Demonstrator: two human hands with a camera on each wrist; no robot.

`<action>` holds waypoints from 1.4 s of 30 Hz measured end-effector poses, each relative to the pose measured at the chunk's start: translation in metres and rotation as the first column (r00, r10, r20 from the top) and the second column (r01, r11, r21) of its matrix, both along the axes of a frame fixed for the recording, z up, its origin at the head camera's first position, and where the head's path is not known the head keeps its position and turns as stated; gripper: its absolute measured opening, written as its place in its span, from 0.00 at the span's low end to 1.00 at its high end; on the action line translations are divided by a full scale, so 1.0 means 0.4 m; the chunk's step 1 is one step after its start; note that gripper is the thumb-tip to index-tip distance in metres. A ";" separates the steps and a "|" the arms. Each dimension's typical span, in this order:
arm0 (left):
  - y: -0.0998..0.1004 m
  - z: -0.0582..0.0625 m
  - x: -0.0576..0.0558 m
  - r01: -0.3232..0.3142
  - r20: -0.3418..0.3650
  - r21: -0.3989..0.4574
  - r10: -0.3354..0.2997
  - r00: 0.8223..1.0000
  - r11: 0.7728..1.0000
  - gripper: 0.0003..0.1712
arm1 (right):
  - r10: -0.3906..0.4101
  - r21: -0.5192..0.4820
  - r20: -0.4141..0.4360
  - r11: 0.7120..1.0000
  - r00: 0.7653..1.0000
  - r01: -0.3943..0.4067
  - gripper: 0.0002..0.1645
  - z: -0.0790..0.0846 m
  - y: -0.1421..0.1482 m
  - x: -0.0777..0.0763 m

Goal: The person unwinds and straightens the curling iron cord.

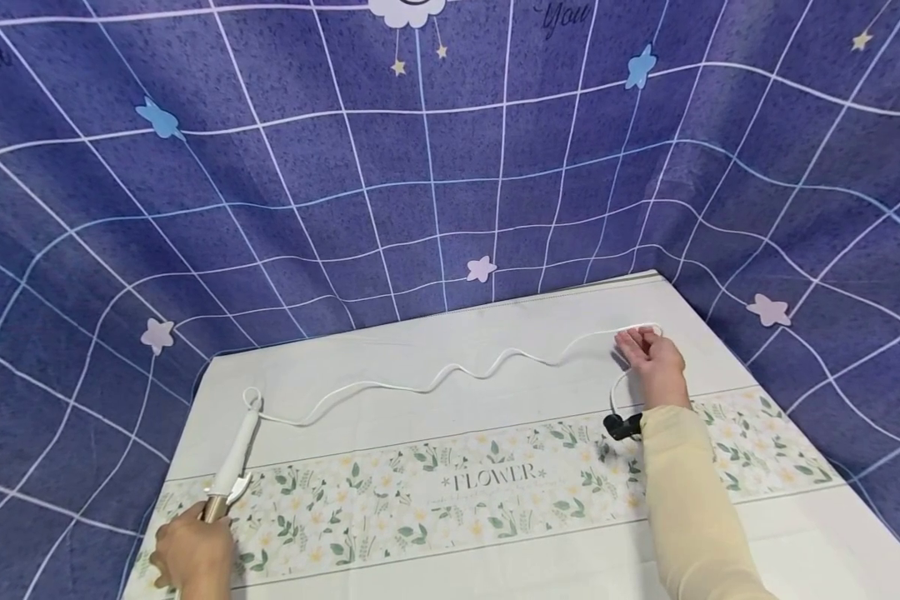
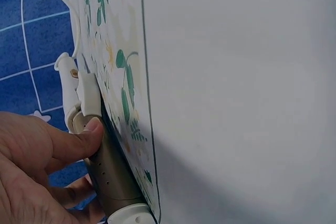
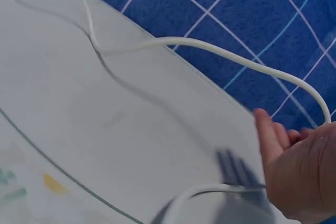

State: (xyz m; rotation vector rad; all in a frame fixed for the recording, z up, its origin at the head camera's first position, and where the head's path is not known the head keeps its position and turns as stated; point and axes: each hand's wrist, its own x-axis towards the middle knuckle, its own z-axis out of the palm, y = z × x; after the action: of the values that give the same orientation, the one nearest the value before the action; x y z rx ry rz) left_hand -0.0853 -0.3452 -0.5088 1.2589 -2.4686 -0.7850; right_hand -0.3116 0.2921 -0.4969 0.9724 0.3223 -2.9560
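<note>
A curling iron with a white handle (image 1: 234, 454) and a bronze barrel (image 2: 113, 166) lies along the left side of the table. My left hand (image 1: 195, 550) grips the barrel just below the white clamp lever (image 2: 89, 95), thumb on top and fingers beneath. From the handle's end a wavy white cord (image 1: 450, 372) runs across the table to my right hand (image 1: 656, 367). That hand has its fingers extended, and the cord (image 3: 231, 56) arches up past it, raised off the surface. A black plug (image 1: 621, 426) hangs near the right sleeve, partly hidden by it.
The white table cover (image 1: 390, 350) carries a floral band with the word FLOWER (image 1: 495, 477). A blue curtain (image 1: 450, 183) with a grid and stars stands along the back and both sides.
</note>
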 end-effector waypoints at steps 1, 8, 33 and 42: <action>0.000 0.000 -0.001 0.002 -0.001 -0.001 -0.002 1.000 1.000 0.21 | 0.051 0.052 0.006 0.997 0.999 -0.051 0.10 0.012 -0.003 0.005; -0.002 -0.005 -0.011 0.008 0.001 0.021 -0.008 1.000 1.000 0.21 | 0.321 0.475 0.037 0.828 0.946 -0.300 0.22 0.094 -0.001 0.017; -0.002 -0.007 -0.021 0.040 0.020 0.013 -0.040 0.999 0.999 0.20 | -0.061 0.966 0.087 0.249 0.994 -0.069 0.09 0.186 0.001 0.012; -0.006 -0.007 -0.014 0.073 0.049 -0.013 -0.072 0.996 0.997 0.20 | -0.018 0.934 0.097 0.347 0.995 -0.085 0.10 0.185 -0.004 0.008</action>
State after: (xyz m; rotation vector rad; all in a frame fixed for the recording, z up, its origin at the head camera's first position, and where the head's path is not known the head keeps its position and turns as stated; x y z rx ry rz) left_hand -0.0907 -0.3475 -0.5117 1.2026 -2.5667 -0.7619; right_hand -0.3084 0.2903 -0.4230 1.0392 2.1909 -2.4391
